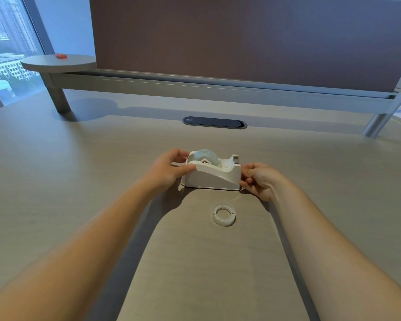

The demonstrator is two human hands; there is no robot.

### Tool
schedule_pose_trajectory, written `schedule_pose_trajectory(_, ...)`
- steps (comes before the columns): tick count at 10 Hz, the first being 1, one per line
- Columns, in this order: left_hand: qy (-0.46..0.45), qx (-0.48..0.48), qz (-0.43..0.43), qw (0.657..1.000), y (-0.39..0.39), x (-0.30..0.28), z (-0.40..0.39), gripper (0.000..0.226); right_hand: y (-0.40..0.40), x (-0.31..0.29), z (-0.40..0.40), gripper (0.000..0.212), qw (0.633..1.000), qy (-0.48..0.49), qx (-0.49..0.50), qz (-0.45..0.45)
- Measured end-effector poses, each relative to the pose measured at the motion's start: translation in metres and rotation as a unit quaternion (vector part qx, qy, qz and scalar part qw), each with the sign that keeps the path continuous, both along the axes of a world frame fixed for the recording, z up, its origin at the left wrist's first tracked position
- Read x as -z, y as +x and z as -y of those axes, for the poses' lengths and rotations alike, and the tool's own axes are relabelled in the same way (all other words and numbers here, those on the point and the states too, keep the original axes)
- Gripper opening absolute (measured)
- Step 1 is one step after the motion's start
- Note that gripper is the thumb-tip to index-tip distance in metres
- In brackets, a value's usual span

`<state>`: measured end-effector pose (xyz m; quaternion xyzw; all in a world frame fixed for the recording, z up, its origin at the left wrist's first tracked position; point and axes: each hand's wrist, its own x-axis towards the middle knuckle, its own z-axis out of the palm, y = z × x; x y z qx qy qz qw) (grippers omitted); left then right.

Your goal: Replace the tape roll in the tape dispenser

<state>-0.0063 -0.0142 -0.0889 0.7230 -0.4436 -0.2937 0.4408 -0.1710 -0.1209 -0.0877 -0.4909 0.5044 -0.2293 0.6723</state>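
Nearest on the desk (79,181) lies an empty white tape core (223,214). Just beyond it stands the white tape dispenser (212,176), a tape roll (206,156) seated inside. The left hand (169,169) grips its left end; the right hand (259,179) pinches its right end. Farther off sits a dark cable grommet (214,122).
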Motion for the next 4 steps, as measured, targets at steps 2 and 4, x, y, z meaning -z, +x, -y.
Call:
schedule_pose_trajectory(2, 0.001, -0.009, 0.007, 1.000, -0.007, -0.001, -0.003, 0.038, 0.001, 0.003, -0.005, 0.012, 0.995, -0.089, 0.023, -0.048)
schedule_pose_trajectory(4, 0.017, -0.026, 0.011, 0.999, -0.010, -0.003, -0.005, 0.047, -0.006, -0.008, -0.013, 0.019, 0.933, -0.306, 0.056, -0.181)
